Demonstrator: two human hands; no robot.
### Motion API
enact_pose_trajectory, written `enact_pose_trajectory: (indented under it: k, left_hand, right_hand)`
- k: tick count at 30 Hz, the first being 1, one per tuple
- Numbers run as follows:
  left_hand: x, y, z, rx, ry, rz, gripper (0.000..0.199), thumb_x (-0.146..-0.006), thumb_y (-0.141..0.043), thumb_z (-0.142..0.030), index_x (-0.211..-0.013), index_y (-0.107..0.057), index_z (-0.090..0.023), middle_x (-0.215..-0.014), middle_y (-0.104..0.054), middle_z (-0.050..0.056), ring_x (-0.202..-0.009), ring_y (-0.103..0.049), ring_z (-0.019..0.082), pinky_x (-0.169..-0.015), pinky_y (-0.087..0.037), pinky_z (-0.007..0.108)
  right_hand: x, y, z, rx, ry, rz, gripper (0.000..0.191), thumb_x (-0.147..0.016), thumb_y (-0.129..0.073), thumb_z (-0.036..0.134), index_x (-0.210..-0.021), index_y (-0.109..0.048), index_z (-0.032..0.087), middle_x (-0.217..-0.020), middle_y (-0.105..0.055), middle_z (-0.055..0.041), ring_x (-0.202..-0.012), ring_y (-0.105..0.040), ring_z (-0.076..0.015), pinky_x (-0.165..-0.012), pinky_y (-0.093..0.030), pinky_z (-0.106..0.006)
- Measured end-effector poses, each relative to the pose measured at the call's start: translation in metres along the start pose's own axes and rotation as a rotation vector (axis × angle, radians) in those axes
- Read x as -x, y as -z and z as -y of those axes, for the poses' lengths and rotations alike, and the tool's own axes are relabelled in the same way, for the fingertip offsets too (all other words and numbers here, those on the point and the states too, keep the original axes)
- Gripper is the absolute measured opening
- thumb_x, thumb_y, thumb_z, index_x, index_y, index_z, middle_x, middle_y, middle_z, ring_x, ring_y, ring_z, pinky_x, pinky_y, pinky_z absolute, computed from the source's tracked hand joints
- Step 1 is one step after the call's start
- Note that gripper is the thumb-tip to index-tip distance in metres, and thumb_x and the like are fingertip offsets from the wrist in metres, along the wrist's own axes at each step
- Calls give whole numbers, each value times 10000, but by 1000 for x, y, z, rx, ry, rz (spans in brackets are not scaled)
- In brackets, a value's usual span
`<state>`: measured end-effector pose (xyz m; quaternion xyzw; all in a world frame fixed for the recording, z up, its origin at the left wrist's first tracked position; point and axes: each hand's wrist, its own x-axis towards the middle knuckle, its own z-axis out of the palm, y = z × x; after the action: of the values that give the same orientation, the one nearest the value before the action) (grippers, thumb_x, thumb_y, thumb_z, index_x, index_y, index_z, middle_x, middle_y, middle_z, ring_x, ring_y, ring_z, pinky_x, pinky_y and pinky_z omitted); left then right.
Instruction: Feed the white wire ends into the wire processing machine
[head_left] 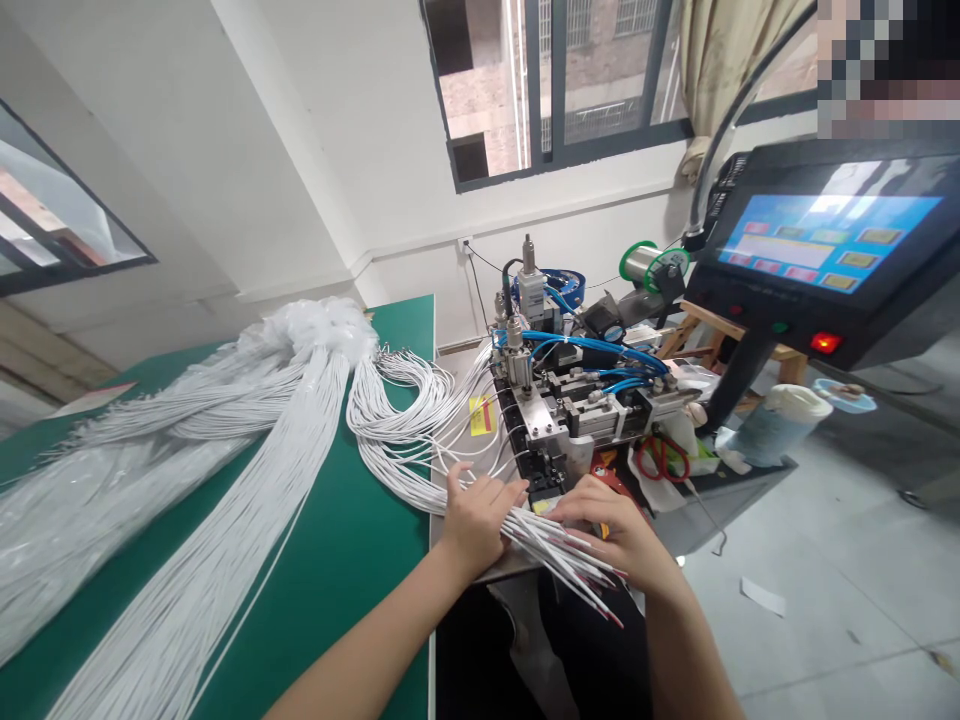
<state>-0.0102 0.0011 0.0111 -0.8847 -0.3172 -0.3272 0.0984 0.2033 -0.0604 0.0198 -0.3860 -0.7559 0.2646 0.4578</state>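
Note:
A bundle of white cables point(559, 553) lies across the front of the bench, its loose ends pointing right and down, some tipped red. My left hand point(478, 520) is closed around the bundle, thumb raised. At the free ends, my right hand point(611, 528) has its fingers bent and pressed to the cables; how many it grips is hidden. Just beyond both hands stands a bench machine point(544, 420) with metal cylinders and blue air hoses. Several single white cables reach its left side, and the bundle curves back in a loop point(390, 465) onto the green table.
More white cables point(247, 530) and plastic-wrapped bundles point(315, 335) cover much of the green table point(360, 600). A lit control screen point(825, 240) overhangs the right. Red-handled scissors point(664, 460), a wire spool point(646, 264) and a bluish plastic container point(780, 425) are around the machine.

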Motion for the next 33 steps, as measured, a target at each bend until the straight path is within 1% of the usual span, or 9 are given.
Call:
enact_pose_trajectory:
  k: [5, 9, 13, 16, 19, 21, 23, 27, 33]
  left_hand:
    - [-2, 1, -2, 20, 1, -9, 218, -894, -471, -233, -1001, -661, -238, -673, -641, -18, -632, -567, 120, -931, -257, 387]
    - [-2, 2, -2, 19, -3, -11, 214, -887, -474, -221, -999, -656, -232, -695, -641, -19, -647, -575, 115, -927, -259, 370]
    - [-1, 1, 1, 43, -12, 9, 253, -864, -445, -170, -1009, -646, -219, -792, -651, 8, -729, -599, 127, -941, -249, 375]
    - [1, 1, 1, 37, -10, 14, 277, -834, -447, -146, -1010, -646, -226, -862, -663, 18, -790, -613, 141, -954, -230, 390]
    - [1, 1, 0, 25, 5, 21, 296, -827, -462, -151, -1050, -634, -242, -865, -682, 4, -781, -618, 141, -955, -221, 392]
    - [1, 0, 0, 25, 14, 25, 293, -831, -463, -165, -1062, -627, -242, -838, -690, -4, -749, -617, 138, -950, -223, 395]
    - [2, -1, 0, 31, 19, 25, 275, -834, -460, -170, -1040, -629, -239, -821, -693, -9, -731, -615, 138, -949, -223, 398]
    - [4, -3, 1, 71, 15, 26, 231, -830, -469, -183, -991, -629, -231, -816, -692, -9, -727, -607, 141, -958, -215, 408]
    - [1, -1, 0, 63, 7, 34, 187, -836, -477, -211, -926, -641, -220, -796, -693, 0, -707, -596, 140, -947, -222, 404]
  right_hand:
    - [-3, -5, 2, -17, 4, -45, 153, -856, -632, 308, -951, -726, 233, -865, -716, -59, -807, -562, -198, -736, -446, -329]
    - [-5, -9, 1, -7, -65, -117, 145, -861, -625, 300, -927, -733, 230, -825, -715, -53, -795, -574, -196, -720, -448, -318]
    - [-7, -14, -4, -16, -145, -214, 121, -847, -635, 291, -849, -728, 214, -805, -709, -49, -778, -598, -195, -732, -452, -318]
    - [-7, -19, -13, -75, -236, -325, 161, -836, -636, 334, -806, -710, 194, -818, -704, -59, -763, -616, -199, -710, -466, -312]
    - [-5, -22, -23, -164, -378, -478, 232, -807, -649, 403, -818, -695, 176, -840, -704, -71, -748, -632, -211, -676, -484, -307]
    - [-3, -23, -27, -213, -451, -568, 267, -780, -671, 428, -830, -693, 167, -839, -710, -76, -771, -644, -227, -701, -499, -317]
    - [-3, -23, -28, -222, -489, -623, 285, -769, -679, 439, -842, -699, 164, -845, -717, -77, -801, -652, -239, -746, -507, -334]
    - [-4, -24, -26, -208, -501, -622, 319, -807, -629, 461, -895, -709, 165, -881, -726, -84, -837, -662, -248, -795, -511, -357]
    - [-5, -24, -31, -296, -477, -541, 347, -833, -597, 472, -946, -707, 164, -864, -730, -85, -847, -667, -241, -806, -508, -350]
